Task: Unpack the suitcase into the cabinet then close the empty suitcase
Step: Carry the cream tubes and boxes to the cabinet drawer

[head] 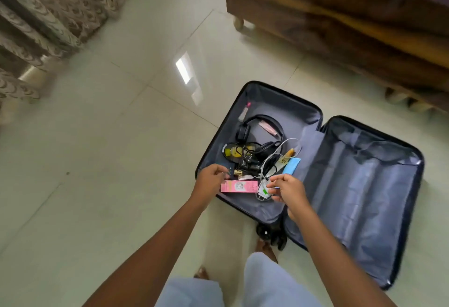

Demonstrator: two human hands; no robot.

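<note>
A dark suitcase [369, 185] lies open flat on the tiled floor. Its left half holds black headphones [257, 134], a yellow bottle [229, 151], a white cable [274, 158], a blue packet [291, 166], a white charger plug [262, 191] and several small cosmetics. Its right half shows only grey lining. My left hand [211, 179] grips the left end of a pink box [239, 186] at the near rim. My right hand [286, 189] pinches the white charger plug next to the box.
A wooden bed frame [340, 27] stands at the back right, close to the suitcase. Patterned curtains [48, 10] hang at the left. My bare feet [266, 248] stand just in front of the suitcase wheels [264, 232].
</note>
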